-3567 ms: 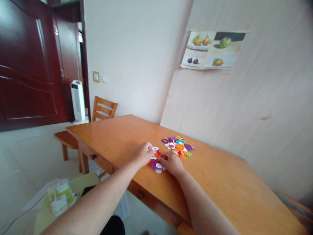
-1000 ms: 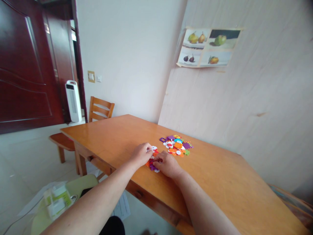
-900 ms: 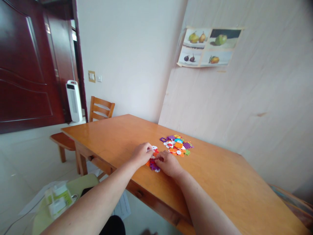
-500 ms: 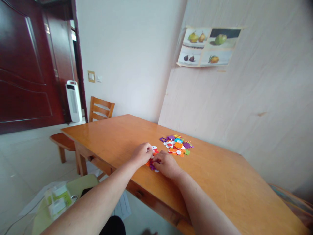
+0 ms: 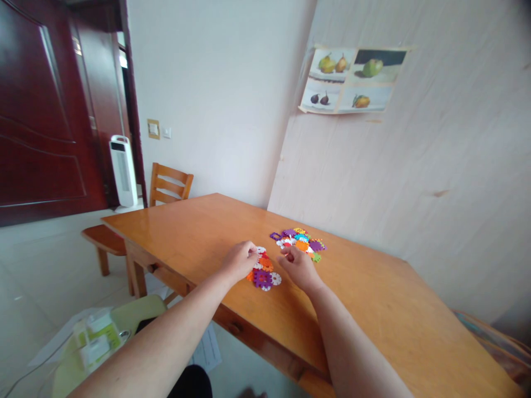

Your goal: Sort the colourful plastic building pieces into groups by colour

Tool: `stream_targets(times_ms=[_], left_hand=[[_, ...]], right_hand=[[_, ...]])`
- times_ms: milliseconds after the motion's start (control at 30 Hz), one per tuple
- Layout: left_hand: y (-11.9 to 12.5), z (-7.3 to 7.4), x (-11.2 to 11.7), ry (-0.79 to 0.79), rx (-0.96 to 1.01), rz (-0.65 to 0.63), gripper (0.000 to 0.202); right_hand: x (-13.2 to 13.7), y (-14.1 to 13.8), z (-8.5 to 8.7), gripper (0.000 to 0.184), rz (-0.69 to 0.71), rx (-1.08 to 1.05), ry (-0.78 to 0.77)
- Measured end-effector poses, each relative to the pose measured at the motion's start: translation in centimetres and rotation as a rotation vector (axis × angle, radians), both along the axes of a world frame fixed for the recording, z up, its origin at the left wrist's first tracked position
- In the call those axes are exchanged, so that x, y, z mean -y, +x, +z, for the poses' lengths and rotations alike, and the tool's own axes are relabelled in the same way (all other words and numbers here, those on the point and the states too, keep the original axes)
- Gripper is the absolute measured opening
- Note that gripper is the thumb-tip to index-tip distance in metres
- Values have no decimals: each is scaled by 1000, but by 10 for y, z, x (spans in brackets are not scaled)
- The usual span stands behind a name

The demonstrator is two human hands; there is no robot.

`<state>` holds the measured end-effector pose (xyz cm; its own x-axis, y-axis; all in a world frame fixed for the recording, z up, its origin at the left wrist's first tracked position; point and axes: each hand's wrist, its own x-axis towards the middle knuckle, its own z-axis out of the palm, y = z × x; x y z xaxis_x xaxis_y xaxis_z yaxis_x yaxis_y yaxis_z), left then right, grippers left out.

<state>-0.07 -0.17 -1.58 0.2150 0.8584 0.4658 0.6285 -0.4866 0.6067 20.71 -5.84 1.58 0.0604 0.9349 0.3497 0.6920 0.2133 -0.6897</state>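
Note:
Flat, notched plastic interlocking pieces in purple, orange, red and white form a small cluster point(image 5: 264, 276) near the table's front edge. My left hand point(image 5: 241, 260) rests at the left side of this cluster, fingers closed at the edge of a white round piece point(image 5: 261, 250); the fingertips partly hide the contact. To the right of the cluster, my right hand point(image 5: 299, 268) hovers with loosely curled fingers, thumb and forefinger apart, and nothing visible in them. It covers the near side of a larger, loose pile of similar pieces point(image 5: 302, 246) farther back.
The wooden table point(image 5: 373, 315) stands against a wall board with fruit pictures point(image 5: 357, 80). A wooden chair point(image 5: 170, 183) is at its far left end. Low on the left, a pale green stool point(image 5: 139, 312) bears a clear bag and a cable. A white heater point(image 5: 123, 172) stands by the door.
My right hand has lifted off the cluster and moved away to the right, toward the larger pile, uncovering purple and white pieces. My left hand has stayed nearly in place.

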Motion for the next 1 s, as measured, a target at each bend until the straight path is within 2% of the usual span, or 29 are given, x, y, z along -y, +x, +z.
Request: stream_targets(times_ms=[67,167,300,433,567,700,833,933,1000], left_hand=[[0,0,0,3,4,8,8],[-1,0,0,19,-2,19,9],[0,2,1,11,-11,34,9],[0,3,3,-5,-2,35,8],[-1,2,2,-13,13,19,8],[-1,0,0,-1,16,10,7],[0,0,1,18,13,4,9],[0,1,2,5,27,6,9],[1,1,2,-6,40,13,8]], right_hand=[[4,-4,0,28,154,107,-105],[9,-11,2,38,268,260,-169],[16,-19,8,45,308,383,-178],[18,-23,7,48,275,362,-164],[16,-25,0,44,285,169,-196],[11,-25,-3,26,291,-123,-219],[0,-13,-1,26,107,-385,-144],[-7,3,0,36,-73,-595,-35],[-9,14,1,44,-169,-648,20]])
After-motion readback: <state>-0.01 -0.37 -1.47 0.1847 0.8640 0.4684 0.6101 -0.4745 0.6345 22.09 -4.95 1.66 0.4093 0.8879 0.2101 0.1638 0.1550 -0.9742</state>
